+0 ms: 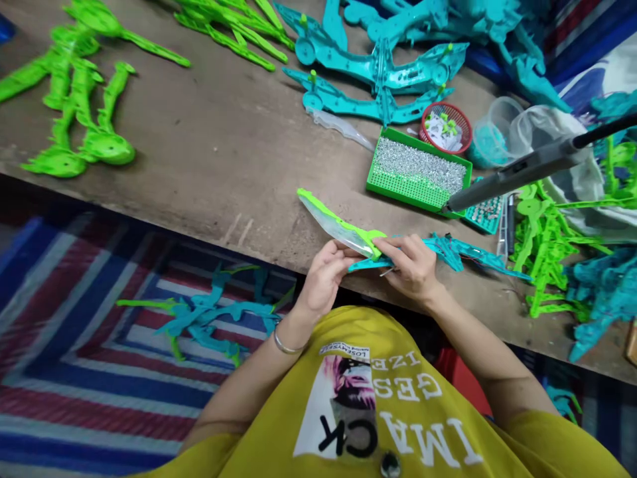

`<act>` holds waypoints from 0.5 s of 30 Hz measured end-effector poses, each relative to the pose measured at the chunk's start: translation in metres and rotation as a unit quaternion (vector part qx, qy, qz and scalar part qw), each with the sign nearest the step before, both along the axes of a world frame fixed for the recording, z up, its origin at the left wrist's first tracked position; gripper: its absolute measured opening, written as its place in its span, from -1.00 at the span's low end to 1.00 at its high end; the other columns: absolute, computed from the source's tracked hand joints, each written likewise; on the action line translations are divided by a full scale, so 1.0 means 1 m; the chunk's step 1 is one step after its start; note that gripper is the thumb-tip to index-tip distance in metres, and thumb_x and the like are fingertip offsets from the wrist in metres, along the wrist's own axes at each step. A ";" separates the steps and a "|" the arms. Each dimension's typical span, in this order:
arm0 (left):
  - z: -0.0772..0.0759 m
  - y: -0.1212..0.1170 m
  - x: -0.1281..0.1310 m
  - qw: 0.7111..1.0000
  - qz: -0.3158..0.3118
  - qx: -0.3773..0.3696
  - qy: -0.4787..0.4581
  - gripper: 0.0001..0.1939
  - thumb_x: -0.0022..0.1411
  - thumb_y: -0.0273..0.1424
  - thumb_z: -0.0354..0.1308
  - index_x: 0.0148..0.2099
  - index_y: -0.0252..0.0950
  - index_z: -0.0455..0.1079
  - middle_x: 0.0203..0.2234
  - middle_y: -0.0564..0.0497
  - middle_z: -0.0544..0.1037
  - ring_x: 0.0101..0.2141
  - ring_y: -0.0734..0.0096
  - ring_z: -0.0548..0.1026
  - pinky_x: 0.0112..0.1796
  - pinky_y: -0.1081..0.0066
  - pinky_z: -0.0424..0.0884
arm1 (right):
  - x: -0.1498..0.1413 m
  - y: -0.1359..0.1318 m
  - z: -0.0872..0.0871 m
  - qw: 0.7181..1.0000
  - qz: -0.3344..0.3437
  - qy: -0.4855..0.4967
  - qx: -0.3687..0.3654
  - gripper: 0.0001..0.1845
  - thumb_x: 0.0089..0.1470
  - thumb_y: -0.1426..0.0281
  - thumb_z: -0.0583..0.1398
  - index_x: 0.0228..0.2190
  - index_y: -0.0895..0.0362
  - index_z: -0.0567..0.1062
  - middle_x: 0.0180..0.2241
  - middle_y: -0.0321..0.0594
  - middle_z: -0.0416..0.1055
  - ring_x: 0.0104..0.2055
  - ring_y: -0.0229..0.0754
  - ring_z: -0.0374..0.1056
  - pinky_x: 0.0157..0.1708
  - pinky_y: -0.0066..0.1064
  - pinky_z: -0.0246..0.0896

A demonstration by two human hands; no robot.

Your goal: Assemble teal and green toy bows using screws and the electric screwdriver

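Observation:
At the table's near edge both hands grip one plastic assembly. Its left end is a bright green piece [338, 222] with a translucent blade-shaped panel along it, tilted up to the left. To the right runs a long teal plastic part [462, 252] lying over the tabletop. My left hand [323, 275], a metal bangle on its wrist, has its fingers closed under the joint of the green and teal pieces. My right hand [413, 269] pinches the same joint from the right, with its thumb side hidden. A thin light sliver shows below its fingers; I cannot tell what it is.
An electric screwdriver [517, 172] slants in from the right over a green basket [398, 192] of small screws. A red basket [445, 113], a clear tub [490, 136] and a teal tray [490, 226] stand nearby. Green parts [94, 143] and teal assemblies [348, 66] lie farther back.

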State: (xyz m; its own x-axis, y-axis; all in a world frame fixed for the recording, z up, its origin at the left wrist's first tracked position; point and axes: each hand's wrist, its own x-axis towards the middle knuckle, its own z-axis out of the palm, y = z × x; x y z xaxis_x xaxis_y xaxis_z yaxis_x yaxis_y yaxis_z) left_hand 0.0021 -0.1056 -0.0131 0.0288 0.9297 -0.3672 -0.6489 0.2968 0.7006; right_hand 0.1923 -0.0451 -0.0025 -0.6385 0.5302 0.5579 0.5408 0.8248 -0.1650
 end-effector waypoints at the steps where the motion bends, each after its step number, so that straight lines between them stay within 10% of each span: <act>1: -0.003 0.001 0.001 1.000 0.003 0.008 0.010 -0.61 0.04 -0.38 0.39 -0.07 -0.31 0.44 -0.23 -0.03 0.66 -0.20 0.33 0.62 -0.10 0.38 0.52 | 0.002 0.001 0.001 1.000 0.007 0.018 0.011 -0.59 0.21 0.38 0.26 0.09 0.09 0.49 -0.22 -0.13 0.61 -0.35 -0.16 0.39 -0.34 -0.28 0.23; 15: -0.005 0.022 0.015 0.987 0.005 0.137 -0.082 -0.50 0.14 -0.43 0.40 0.09 -0.19 0.32 -0.04 -0.03 0.61 0.02 0.23 0.58 0.03 0.28 0.49 | 0.006 0.017 0.055 0.998 -0.009 0.025 -0.057 -0.59 0.08 0.44 0.32 0.00 0.04 0.53 -0.18 -0.13 0.64 -0.23 -0.06 0.57 -0.26 -0.22 0.32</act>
State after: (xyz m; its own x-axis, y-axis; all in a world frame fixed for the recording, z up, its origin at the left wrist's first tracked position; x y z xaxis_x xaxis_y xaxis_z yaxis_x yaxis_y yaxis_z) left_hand 0.0175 -0.0834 -0.0185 0.0568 0.9941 -0.0922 -0.7617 0.1028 0.6398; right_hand 0.1985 -0.0278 0.0527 -0.6010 0.6029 0.5248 0.5443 0.7895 -0.2836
